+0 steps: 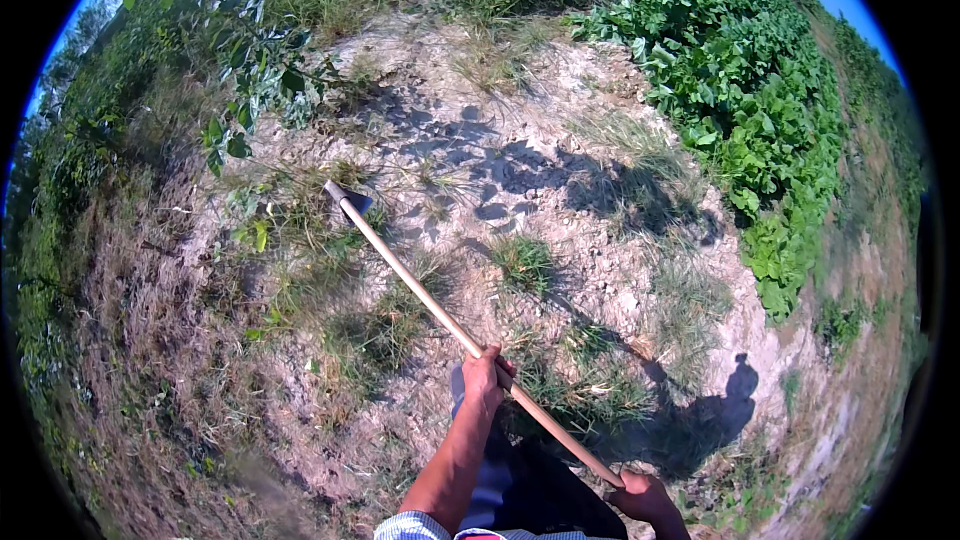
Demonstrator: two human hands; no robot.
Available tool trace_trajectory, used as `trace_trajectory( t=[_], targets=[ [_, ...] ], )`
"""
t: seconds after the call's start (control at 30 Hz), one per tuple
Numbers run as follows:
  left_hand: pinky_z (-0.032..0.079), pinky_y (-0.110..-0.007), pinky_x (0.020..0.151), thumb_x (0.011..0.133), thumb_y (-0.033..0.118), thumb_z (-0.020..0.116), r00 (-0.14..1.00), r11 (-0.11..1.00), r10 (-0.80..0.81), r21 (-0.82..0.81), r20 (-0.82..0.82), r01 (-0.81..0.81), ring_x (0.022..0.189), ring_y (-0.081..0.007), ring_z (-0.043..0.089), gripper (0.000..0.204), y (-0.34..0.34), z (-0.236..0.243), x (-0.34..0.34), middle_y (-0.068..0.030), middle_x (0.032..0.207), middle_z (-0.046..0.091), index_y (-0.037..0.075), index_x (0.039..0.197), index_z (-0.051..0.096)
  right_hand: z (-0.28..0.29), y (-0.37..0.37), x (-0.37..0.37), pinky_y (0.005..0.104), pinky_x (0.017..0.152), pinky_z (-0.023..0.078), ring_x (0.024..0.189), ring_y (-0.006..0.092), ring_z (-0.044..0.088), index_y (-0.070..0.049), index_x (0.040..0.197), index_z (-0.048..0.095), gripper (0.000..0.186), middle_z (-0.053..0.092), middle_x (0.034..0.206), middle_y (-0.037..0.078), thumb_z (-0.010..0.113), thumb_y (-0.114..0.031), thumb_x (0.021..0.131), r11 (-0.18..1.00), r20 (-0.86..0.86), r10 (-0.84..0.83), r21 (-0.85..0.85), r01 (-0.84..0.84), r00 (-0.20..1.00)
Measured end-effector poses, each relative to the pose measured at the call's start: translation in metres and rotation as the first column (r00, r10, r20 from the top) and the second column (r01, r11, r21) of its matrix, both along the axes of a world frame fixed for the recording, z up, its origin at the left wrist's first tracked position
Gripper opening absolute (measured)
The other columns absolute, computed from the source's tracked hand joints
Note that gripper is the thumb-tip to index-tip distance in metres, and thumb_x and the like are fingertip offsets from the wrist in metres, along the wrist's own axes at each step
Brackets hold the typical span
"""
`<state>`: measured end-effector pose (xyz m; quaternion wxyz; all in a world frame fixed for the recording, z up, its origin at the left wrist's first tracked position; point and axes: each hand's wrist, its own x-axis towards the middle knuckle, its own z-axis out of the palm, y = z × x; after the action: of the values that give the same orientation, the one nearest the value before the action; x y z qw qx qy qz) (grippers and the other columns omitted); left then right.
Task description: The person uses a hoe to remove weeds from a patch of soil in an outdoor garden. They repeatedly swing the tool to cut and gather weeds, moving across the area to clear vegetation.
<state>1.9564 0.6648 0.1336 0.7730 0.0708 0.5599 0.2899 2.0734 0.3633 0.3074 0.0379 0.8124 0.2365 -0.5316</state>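
A long-handled hoe (422, 290) slants across the middle of the view, its pale wooden handle running from the lower right up to the left. Its dark metal blade (358, 204) is at the far end, over or among grass tufts; whether it touches the soil I cannot tell. Around the middle of the handle, my left hand (483, 376) is closed. Lower and to the right, my right hand (642, 496) grips the handle near its butt end. Below the hands, my dark trousers (540, 485) show.
Dry, cloddy soil (610, 280) carries grass tufts (524, 262). A dense bed of leafy green plants (750, 110) grows at the right. A leafy branch (245, 70) hangs at the upper left. Dry grass (150, 290) covers the left side. My shadow (715, 410) falls to the right.
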Motion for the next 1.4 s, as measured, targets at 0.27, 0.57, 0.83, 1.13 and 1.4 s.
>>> trace_trajectory(
  t=[0.27, 0.57, 0.83, 1.13, 1.4],
  targets=[
    [0.044, -0.032, 0.036, 0.083, 0.021, 0.065, 0.873, 0.887, -0.456, -0.161, -0.173, 0.432, 0.042, -0.0189, 0.053, 0.028, -0.075, -0.086, -0.013, -0.0065, 0.053, 0.050, 0.004, 0.068, 0.049, -0.059, 0.010, -0.039, 0.0462, 0.079, 0.048, 0.090, 0.0378, 0.061, -0.002, 0.096, 0.054, 0.041, 0.064, 0.091, 0.019, 0.061, -0.038, 0.077, 0.968, -0.047, 0.158, -0.187, -0.164, 0.986],
    [0.046, -0.035, 0.041, 0.080, 0.011, 0.068, 0.983, 0.854, -0.174, -0.506, -0.050, 0.125, 0.048, -0.0204, 0.051, 0.021, -0.116, -0.099, -0.016, -0.0054, 0.058, 0.048, 0.005, 0.071, 0.050, 0.041, -0.034, -0.051, 0.0473, 0.074, 0.046, 0.086, 0.0391, 0.059, -0.005, 0.089, 0.060, 0.029, 0.062, 0.087, 0.022, 0.057, -0.031, 0.078, 0.965, 0.026, -0.040, -0.258, 0.045, 0.999],
    [0.043, -0.035, 0.041, 0.083, 0.011, 0.062, 0.996, 0.939, -0.072, -0.341, -0.051, 0.051, 0.046, -0.0191, 0.048, 0.015, -0.046, -0.066, -0.028, -0.0056, 0.058, 0.047, 0.005, 0.077, 0.050, 0.002, 0.000, -0.044, 0.0486, 0.073, 0.047, 0.085, 0.0393, 0.060, -0.005, 0.093, 0.058, 0.032, 0.063, 0.087, 0.022, 0.055, -0.034, 0.080, 0.978, -0.059, 0.172, -0.109, -0.177, 0.983],
    [0.042, -0.032, 0.037, 0.084, 0.018, 0.063, 0.970, 0.965, -0.050, -0.261, -0.240, -0.015, 0.040, -0.0183, 0.047, 0.028, -0.041, -0.107, -0.086, -0.0053, 0.051, 0.045, 0.007, 0.064, 0.047, -0.027, 0.022, -0.056, 0.0479, 0.069, 0.050, 0.074, 0.0375, 0.064, -0.002, 0.086, 0.055, 0.044, 0.065, 0.077, 0.020, 0.054, -0.045, 0.079, 0.940, -0.118, 0.253, -0.206, -0.273, 0.960],
    [0.044, -0.036, 0.037, 0.083, 0.012, 0.065, 0.980, 0.867, -0.099, -0.498, -0.170, 0.002, 0.043, -0.0217, 0.050, 0.020, -0.132, -0.085, -0.062, -0.0080, 0.054, 0.049, 0.004, 0.073, 0.049, 0.031, -0.028, -0.045, 0.0474, 0.065, 0.048, 0.079, 0.0370, 0.061, -0.006, 0.088, 0.058, 0.022, 0.063, 0.082, 0.019, 0.060, -0.026, 0.078, 0.946, -0.013, 0.206, -0.251, -0.203, 0.978]
  ],
)
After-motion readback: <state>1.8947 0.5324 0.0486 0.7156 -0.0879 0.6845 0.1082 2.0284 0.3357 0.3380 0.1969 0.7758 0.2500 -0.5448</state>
